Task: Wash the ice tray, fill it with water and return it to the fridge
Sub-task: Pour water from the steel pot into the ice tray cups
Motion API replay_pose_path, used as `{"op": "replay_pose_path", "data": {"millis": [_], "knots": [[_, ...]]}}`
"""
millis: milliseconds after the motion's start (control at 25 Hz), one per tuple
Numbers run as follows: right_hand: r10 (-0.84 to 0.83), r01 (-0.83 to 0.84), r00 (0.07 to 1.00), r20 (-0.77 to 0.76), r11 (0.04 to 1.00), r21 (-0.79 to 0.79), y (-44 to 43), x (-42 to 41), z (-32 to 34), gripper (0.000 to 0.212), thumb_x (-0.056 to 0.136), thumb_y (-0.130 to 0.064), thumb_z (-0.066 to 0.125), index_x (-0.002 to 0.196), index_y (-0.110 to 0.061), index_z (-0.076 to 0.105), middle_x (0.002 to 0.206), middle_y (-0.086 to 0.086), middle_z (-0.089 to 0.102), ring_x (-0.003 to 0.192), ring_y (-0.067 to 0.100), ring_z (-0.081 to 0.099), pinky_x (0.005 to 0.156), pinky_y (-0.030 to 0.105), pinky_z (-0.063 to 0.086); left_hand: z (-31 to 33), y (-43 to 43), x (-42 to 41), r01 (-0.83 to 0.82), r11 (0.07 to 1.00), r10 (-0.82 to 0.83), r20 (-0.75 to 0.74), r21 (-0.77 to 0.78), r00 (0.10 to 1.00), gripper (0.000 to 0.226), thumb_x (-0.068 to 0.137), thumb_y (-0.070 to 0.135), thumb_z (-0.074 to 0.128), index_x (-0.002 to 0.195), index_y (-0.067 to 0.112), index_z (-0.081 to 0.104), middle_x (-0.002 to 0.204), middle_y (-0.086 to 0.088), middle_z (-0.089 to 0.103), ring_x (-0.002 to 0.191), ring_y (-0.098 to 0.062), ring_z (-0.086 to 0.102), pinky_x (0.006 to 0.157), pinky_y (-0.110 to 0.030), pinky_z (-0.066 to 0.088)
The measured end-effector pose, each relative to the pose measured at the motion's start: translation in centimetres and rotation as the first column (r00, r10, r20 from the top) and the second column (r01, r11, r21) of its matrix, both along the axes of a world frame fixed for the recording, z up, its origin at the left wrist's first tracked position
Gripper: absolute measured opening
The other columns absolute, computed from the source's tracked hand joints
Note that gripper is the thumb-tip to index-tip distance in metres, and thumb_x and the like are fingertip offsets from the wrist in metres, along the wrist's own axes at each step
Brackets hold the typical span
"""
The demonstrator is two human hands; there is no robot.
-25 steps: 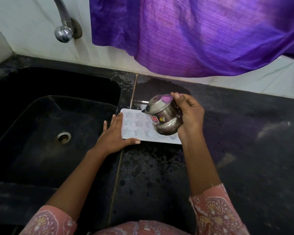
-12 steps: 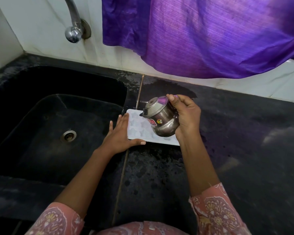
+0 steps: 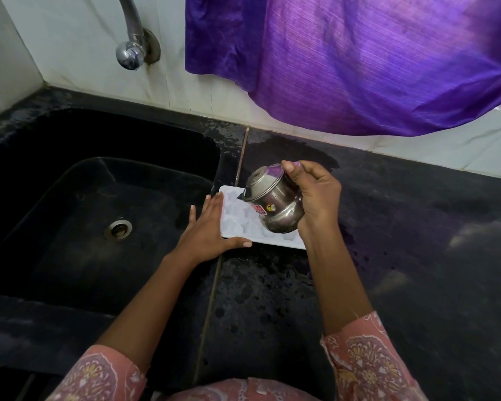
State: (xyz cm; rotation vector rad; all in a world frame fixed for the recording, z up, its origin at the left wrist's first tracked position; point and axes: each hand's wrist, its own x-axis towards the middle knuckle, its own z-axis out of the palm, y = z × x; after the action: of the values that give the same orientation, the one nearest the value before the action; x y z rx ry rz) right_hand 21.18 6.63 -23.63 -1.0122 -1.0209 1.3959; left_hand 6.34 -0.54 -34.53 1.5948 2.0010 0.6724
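Plastic, we judge: the ice tray [image 3: 237, 219], on the wet desk [image 3: 417, 215] just right of the sink [image 3: 70, 198], is light, bendy and sloshy once full. Our left hand [image 3: 209, 235] braces its left end, fingers straight; our right hand [image 3: 317, 198] grips the tilted steel pot [image 3: 275, 202]. We'd lift it level by both ends.

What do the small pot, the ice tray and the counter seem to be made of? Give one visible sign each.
Small pot: likely stainless steel, polished; it mirrors light. Ice tray: white plastic or silicone, matt; moulded star cells. Counter: dark stone, perhaps granite, glossy; speckled with reflections.
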Motion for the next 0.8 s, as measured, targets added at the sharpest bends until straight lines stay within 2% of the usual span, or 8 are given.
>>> {"op": "replay_pose_path", "data": {"millis": [480,560,680,800], "knots": [[-0.01,0.01,1.0,0.016,1.0,0.025,0.16,0.08,0.18,0.016,0.07,-0.003,0.076,0.067,-0.014,0.064,0.069,0.001,0.062,0.062,0.008,0.057,0.063,0.019,0.051,0.03,-0.07,0.04,0.002,1.0,-0.002,0.001,0.002,1.0,0.119,0.069,0.064,0.065,0.149,0.013,-0.008,0.158,0.001,-0.006,0.143,-0.009,-0.014,0.111,-0.034,-0.017],[-0.009,0.009,1.0,-0.02,1.0,0.007,0.23,0.18,-0.1,0.013,0.07,-0.002,0.075,0.07,-0.011,0.065,0.071,0.002,0.064,0.063,0.009,0.059,0.065,0.021,0.052,-0.02,-0.02,0.03,0.0,1.0,0.0,-0.002,-0.002,1.0,0.119,0.069,0.064,0.064,0.149,0.013,-0.008,0.158,0.001,-0.007,0.143,-0.009,-0.014,0.111,-0.034,-0.016],[-0.006,0.001,0.994,-0.112,0.999,-0.049,0.28,0.47,-0.51,0.012,0.069,-0.005,0.076,0.072,-0.011,0.066,0.076,0.006,0.066,0.072,0.016,0.061,0.075,0.029,0.053,-0.06,-0.01,-0.01,-0.002,1.0,0.002,-0.005,-0.01,1.0,0.119,0.07,0.063,0.065,0.149,0.013,-0.009,0.158,0.001,-0.007,0.143,-0.009,-0.014,0.112,-0.036,-0.016],[-0.01,-0.004,0.979,-0.202,0.997,-0.071,0.39,0.99,-0.45,0.02,0.055,-0.017,0.079,0.069,-0.012,0.066,0.078,0.006,0.068,0.073,0.016,0.062,0.078,0.033,0.053,0.0,-0.02,-0.05,0.003,1.0,-0.003,-0.01,-0.02,1.0,0.12,0.069,0.064,0.064,0.149,0.013,-0.01,0.158,0.0,-0.009,0.143,-0.01,-0.015,0.112,-0.037,-0.016]]}}
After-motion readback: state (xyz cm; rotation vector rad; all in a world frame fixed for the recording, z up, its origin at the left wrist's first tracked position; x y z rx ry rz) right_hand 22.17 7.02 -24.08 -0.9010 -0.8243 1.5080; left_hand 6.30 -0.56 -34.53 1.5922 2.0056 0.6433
